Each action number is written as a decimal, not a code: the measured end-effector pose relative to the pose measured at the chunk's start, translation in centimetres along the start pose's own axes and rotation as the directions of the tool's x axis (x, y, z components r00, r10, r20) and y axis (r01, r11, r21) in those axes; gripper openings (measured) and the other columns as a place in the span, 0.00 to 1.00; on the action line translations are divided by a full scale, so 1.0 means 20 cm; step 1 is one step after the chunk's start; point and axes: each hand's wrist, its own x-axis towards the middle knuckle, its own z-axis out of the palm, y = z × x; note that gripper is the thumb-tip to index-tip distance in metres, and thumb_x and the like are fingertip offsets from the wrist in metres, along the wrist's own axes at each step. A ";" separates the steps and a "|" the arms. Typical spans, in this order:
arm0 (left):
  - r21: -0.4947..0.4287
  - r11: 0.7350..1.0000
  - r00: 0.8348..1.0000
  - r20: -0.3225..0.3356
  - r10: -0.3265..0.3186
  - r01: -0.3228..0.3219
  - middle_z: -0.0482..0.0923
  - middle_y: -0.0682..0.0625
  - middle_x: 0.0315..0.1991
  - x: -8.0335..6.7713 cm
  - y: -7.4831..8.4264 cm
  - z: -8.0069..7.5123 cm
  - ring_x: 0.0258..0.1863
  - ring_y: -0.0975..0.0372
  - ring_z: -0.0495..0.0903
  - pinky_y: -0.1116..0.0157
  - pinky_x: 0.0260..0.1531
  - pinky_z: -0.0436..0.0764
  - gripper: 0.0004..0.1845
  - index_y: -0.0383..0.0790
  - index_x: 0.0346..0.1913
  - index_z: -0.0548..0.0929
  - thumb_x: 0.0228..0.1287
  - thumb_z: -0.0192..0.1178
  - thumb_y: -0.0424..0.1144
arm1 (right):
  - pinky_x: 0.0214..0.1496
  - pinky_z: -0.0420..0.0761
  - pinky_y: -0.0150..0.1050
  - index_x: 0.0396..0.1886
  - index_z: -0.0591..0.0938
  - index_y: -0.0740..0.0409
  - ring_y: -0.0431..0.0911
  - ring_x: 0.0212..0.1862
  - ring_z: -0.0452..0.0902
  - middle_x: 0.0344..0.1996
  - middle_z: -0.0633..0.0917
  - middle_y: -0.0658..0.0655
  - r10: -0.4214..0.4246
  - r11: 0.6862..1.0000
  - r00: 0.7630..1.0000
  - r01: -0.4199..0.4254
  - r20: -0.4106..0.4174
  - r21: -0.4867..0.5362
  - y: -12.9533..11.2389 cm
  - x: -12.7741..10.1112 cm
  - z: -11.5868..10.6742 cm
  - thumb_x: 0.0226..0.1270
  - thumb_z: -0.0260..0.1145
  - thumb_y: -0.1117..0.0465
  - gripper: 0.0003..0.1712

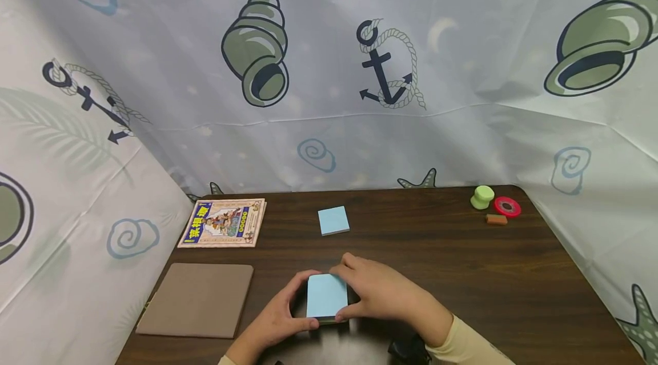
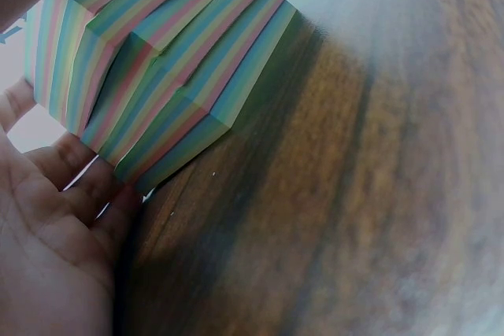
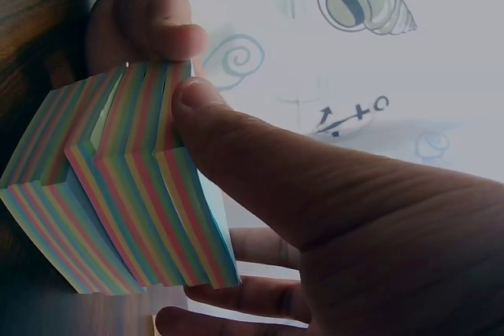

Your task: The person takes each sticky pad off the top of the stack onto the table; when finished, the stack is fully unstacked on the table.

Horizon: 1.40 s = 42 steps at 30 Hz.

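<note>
A tall stack of sticky note pads [image 1: 327, 295], light blue on top, stands at the table's near middle between both hands. Striped pink, yellow, green and blue edges show on the stack [image 2: 169, 60] in the left wrist view, its layers slightly out of line. My left hand [image 1: 280, 313] grips the stack's left side, thumb at the near edge and fingers at the far one. From the right, my right hand [image 1: 377, 291] holds the upper pads, its thumb [image 3: 205, 104] at a top near corner. A single light blue sticky note pad [image 1: 333, 221] lies farther back.
An illustrated booklet [image 1: 224, 223] lies at the back left, with a brown flat board [image 1: 197, 300] nearer. At the back right are a green knob-shaped piece [image 1: 482, 197], a red ring-shaped piece [image 1: 507, 207] and a small orange-brown block [image 1: 496, 219]. Patterned cloth hangs behind.
</note>
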 end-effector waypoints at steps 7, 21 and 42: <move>-0.007 1.000 1.000 0.001 0.014 -0.014 0.74 0.50 0.75 0.00 0.01 0.00 0.72 0.63 0.72 0.73 0.72 0.65 0.47 0.42 0.82 0.65 0.63 0.79 0.33 | 0.45 0.78 0.31 0.74 0.79 0.42 0.33 0.40 0.72 0.48 0.78 0.43 0.002 1.000 1.000 -0.002 0.004 0.011 0.02 0.00 0.00 0.62 0.79 0.30 0.45; 0.035 0.999 1.000 -0.003 0.015 -0.015 0.73 0.48 0.77 0.00 -0.02 0.00 0.73 0.64 0.71 0.73 0.73 0.63 0.47 0.46 0.82 0.67 0.63 0.79 0.33 | 0.48 0.80 0.32 0.71 0.78 0.42 0.33 0.41 0.75 0.50 0.78 0.44 0.007 0.999 1.000 -0.008 0.015 0.053 0.05 -0.02 -0.04 0.59 0.84 0.35 0.44; 0.078 0.994 0.997 -0.030 -0.074 0.076 0.72 0.50 0.77 -0.01 0.00 0.00 0.76 0.68 0.66 0.75 0.74 0.58 0.46 0.60 0.79 0.68 0.62 0.81 0.40 | 0.43 0.84 0.35 0.71 0.78 0.37 0.41 0.40 0.79 0.44 0.84 0.45 0.000 0.896 0.989 0.064 -0.145 0.439 0.07 -0.01 -0.09 0.72 0.77 0.66 0.34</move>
